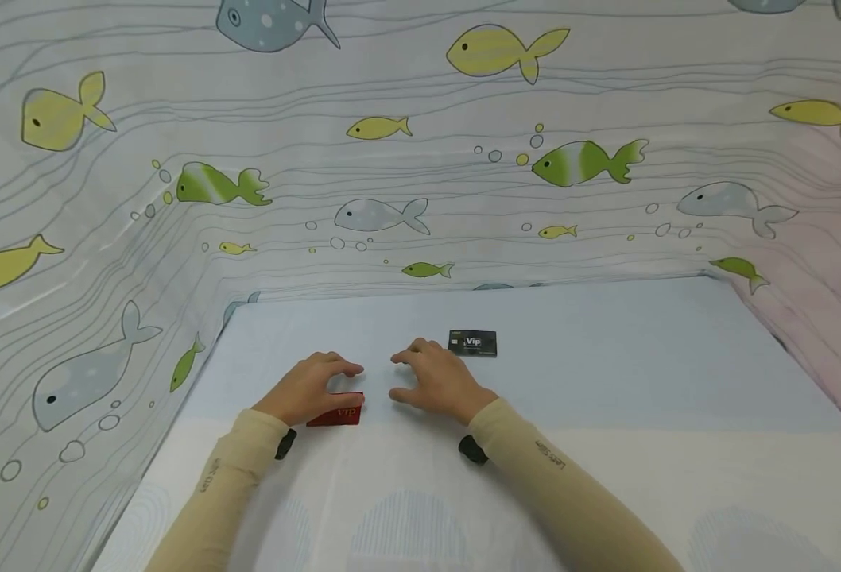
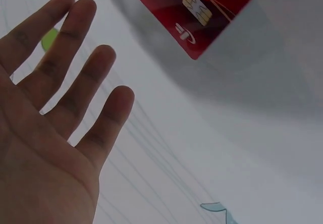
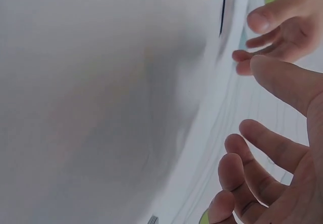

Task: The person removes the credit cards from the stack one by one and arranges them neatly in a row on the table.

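My left hand [image 1: 309,388] is over a red card [image 1: 345,415] on the table, its thumb overlapping the card's top edge in the head view. In the left wrist view, the fingers of that hand [image 2: 55,128] are spread, with nothing between them. The red card [image 2: 207,7] shows a metallic chip and a white logo there. Facing it across a small gap, my right hand [image 1: 438,383] holds nothing, its fingers and thumb apart. Just beyond the right hand lies a black card [image 1: 473,343] marked "Vip". Both hands appear in the right wrist view, the left one [image 3: 290,30] farther off.
A pale blue and white cloth [image 1: 606,373] covers the table. Around its back and sides stands a fish-patterned curtain [image 1: 478,191]. Dark bands [image 1: 473,450] sit at both wrists, below the beige sleeves [image 1: 563,492].
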Demonstrator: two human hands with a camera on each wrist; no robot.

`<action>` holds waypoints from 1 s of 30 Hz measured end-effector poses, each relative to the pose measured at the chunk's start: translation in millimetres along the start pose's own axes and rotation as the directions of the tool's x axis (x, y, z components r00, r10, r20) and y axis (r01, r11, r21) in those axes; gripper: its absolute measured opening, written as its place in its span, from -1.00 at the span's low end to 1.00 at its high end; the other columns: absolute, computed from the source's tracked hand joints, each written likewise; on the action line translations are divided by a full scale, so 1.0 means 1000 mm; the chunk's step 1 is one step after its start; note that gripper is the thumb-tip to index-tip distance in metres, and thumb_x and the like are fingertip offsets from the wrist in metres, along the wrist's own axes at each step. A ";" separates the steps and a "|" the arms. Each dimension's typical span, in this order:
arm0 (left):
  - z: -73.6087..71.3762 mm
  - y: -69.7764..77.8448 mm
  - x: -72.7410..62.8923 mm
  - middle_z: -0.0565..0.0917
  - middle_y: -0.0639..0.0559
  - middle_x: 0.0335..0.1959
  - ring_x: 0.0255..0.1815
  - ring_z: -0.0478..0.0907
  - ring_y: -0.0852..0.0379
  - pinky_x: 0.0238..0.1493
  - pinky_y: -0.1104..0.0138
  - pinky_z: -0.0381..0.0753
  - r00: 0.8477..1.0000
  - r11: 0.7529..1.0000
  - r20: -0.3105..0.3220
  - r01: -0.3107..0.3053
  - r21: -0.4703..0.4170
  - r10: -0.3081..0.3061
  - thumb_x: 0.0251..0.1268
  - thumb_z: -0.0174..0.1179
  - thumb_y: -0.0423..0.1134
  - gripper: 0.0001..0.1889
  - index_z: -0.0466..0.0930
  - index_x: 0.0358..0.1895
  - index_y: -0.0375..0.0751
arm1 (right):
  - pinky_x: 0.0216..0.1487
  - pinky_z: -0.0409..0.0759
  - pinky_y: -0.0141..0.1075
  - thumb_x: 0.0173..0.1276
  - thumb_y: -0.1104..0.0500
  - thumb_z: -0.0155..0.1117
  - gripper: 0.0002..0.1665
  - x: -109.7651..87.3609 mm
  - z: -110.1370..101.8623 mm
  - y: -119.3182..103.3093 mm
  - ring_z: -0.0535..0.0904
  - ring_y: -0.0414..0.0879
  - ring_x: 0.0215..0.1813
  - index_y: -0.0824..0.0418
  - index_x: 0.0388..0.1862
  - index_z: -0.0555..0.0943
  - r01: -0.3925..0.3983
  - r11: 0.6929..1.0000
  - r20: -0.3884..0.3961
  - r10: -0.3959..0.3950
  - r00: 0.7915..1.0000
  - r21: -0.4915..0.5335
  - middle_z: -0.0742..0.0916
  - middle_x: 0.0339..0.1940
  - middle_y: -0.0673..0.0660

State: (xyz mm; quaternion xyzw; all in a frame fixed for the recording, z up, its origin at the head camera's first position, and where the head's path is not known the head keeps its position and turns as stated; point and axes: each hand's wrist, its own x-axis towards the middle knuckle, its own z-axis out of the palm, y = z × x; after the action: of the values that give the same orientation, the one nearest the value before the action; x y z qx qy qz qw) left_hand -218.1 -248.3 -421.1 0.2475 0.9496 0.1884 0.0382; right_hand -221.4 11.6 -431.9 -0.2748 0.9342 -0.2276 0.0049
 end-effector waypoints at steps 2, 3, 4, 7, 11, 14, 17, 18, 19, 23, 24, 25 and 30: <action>0.001 0.003 0.004 0.68 0.07 0.01 0.14 0.55 -0.03 0.22 -0.02 0.54 1.000 1.000 0.003 0.001 0.010 -0.001 0.21 0.44 0.11 -0.45 0.69 0.19 -0.11 | 0.23 0.54 -0.12 0.31 -0.20 0.42 -0.35 -0.002 -0.002 0.004 0.54 -0.06 0.17 0.04 0.30 0.61 -0.005 1.000 -0.012 0.005 1.000 0.011 0.62 0.14 0.03; 0.001 0.004 0.006 0.68 0.08 0.01 0.15 0.55 -0.02 0.22 -0.02 0.54 1.000 1.000 0.002 0.001 0.020 -0.001 0.22 0.43 0.11 -0.45 0.69 0.19 -0.10 | 0.24 0.54 -0.12 0.31 -0.19 0.42 -0.35 -0.003 -0.003 0.006 0.54 -0.07 0.17 0.04 0.30 0.61 -0.008 1.000 -0.018 0.009 1.000 0.014 0.62 0.14 0.03; 0.001 0.006 0.009 0.68 0.07 0.01 0.15 0.55 -0.03 0.23 -0.02 0.53 1.000 1.000 0.001 -0.002 0.029 0.002 0.22 0.43 0.12 -0.45 0.69 0.19 -0.10 | 0.24 0.54 -0.11 0.31 -0.19 0.43 -0.35 -0.004 -0.005 0.009 0.55 -0.06 0.16 0.05 0.30 0.61 -0.008 1.000 -0.026 0.008 1.000 0.020 0.63 0.13 0.03; 0.000 0.011 0.015 0.68 0.06 0.01 0.14 0.55 -0.05 0.23 -0.04 0.53 1.000 0.999 -0.008 -0.017 0.048 0.017 0.24 0.42 0.11 -0.46 0.68 0.19 -0.11 | 0.23 0.54 -0.11 0.31 -0.16 0.44 -0.36 -0.007 -0.011 0.016 0.55 -0.06 0.13 0.09 0.30 0.61 -0.011 0.999 -0.042 0.013 0.999 0.041 0.65 0.10 0.06; 0.000 0.014 0.022 0.69 0.06 0.01 0.13 0.56 -0.04 0.23 -0.04 0.52 0.999 0.997 -0.019 -0.041 0.068 0.042 0.25 0.40 0.11 -0.47 0.69 0.19 -0.12 | 0.20 0.54 -0.09 0.32 -0.15 0.45 -0.34 -0.011 -0.019 0.025 0.55 -0.04 0.13 0.11 0.31 0.60 -0.025 0.998 -0.043 0.027 0.999 0.052 0.66 0.09 0.09; 0.001 0.016 0.025 0.69 0.06 0.00 0.12 0.56 -0.04 0.22 -0.04 0.52 0.999 0.996 -0.020 -0.046 0.070 0.048 0.26 0.40 0.11 -0.47 0.68 0.19 -0.12 | 0.18 0.55 -0.10 0.31 -0.15 0.45 -0.34 -0.016 -0.025 0.033 0.55 -0.03 0.13 0.11 0.31 0.60 -0.034 0.998 -0.051 0.037 0.998 0.058 0.67 0.09 0.11; 0.003 0.019 0.028 0.68 0.05 0.00 0.14 0.55 -0.04 0.24 -0.07 0.49 0.999 0.998 -0.010 -0.038 0.055 0.039 0.28 0.38 0.11 -0.47 0.68 0.20 -0.11 | 0.17 0.56 -0.10 0.31 -0.13 0.46 -0.35 -0.021 -0.030 0.041 0.55 -0.04 0.12 0.10 0.31 0.60 -0.048 0.997 -0.067 0.052 0.996 0.060 0.66 0.10 0.11; 0.003 0.020 0.029 0.68 0.04 0.01 0.15 0.54 -0.05 0.25 -0.07 0.49 0.999 0.998 -0.007 -0.038 0.052 0.038 0.28 0.38 0.11 -0.47 0.67 0.21 -0.11 | 0.18 0.56 -0.10 0.31 -0.13 0.46 -0.35 -0.023 -0.032 0.043 0.55 -0.03 0.12 0.10 0.31 0.60 -0.054 0.997 -0.074 0.058 0.996 0.060 0.66 0.11 0.11; 0.004 0.021 0.031 0.68 0.05 0.01 0.15 0.54 -0.05 0.25 -0.07 0.48 0.999 0.998 -0.006 -0.038 0.053 0.039 0.29 0.37 0.12 -0.47 0.67 0.21 -0.11 | 0.18 0.55 -0.09 0.31 -0.12 0.46 -0.35 -0.025 -0.033 0.046 0.55 -0.03 0.13 0.10 0.31 0.60 -0.059 0.996 -0.080 0.064 0.995 0.060 0.65 0.12 0.11; 0.007 0.024 0.035 0.68 0.05 0.02 0.16 0.54 -0.05 0.25 -0.06 0.48 0.998 0.996 -0.010 -0.054 0.065 0.054 0.31 0.35 0.12 -0.46 0.65 0.23 -0.13 | 0.22 0.54 -0.06 0.31 -0.13 0.46 -0.33 -0.031 -0.036 0.056 0.54 0.01 0.18 0.10 0.33 0.59 -0.086 0.995 -0.090 0.091 0.992 0.059 0.64 0.15 0.10; 0.007 0.024 0.036 0.68 0.05 0.02 0.16 0.55 -0.05 0.25 -0.07 0.48 0.998 0.996 -0.015 -0.058 0.068 0.060 0.31 0.35 0.12 -0.45 0.65 0.23 -0.13 | 0.22 0.54 -0.05 0.30 -0.13 0.46 -0.33 -0.032 -0.037 0.057 0.53 0.02 0.18 0.09 0.33 0.59 -0.093 0.994 -0.091 0.099 0.991 0.061 0.64 0.15 0.11; 0.007 0.025 0.037 0.68 0.05 0.02 0.16 0.55 -0.05 0.24 -0.07 0.48 0.998 0.996 -0.020 -0.064 0.070 0.065 0.31 0.35 0.12 -0.45 0.65 0.24 -0.14 | 0.22 0.54 -0.04 0.30 -0.13 0.46 -0.33 -0.034 -0.038 0.059 0.53 0.02 0.19 0.08 0.33 0.59 -0.099 0.993 -0.093 0.105 0.990 0.063 0.64 0.15 0.11; 0.008 0.030 0.043 0.69 -0.01 0.04 0.16 0.55 -0.07 0.24 -0.05 0.49 0.997 0.996 -0.028 -0.073 0.056 0.075 0.31 0.37 0.09 -0.44 0.63 0.26 -0.17 | 0.21 0.55 -0.01 0.30 -0.12 0.47 -0.32 -0.038 -0.043 0.065 0.53 0.04 0.19 0.07 0.35 0.58 -0.119 0.991 -0.091 0.125 0.988 0.067 0.62 0.17 0.15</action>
State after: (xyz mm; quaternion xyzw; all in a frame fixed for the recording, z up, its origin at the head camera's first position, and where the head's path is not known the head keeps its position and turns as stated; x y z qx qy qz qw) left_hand -240.5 -200.6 -416.7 0.2806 0.9451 0.1674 0.0103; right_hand -228.2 98.3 -425.5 -0.2056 0.9409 -0.2685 -0.0173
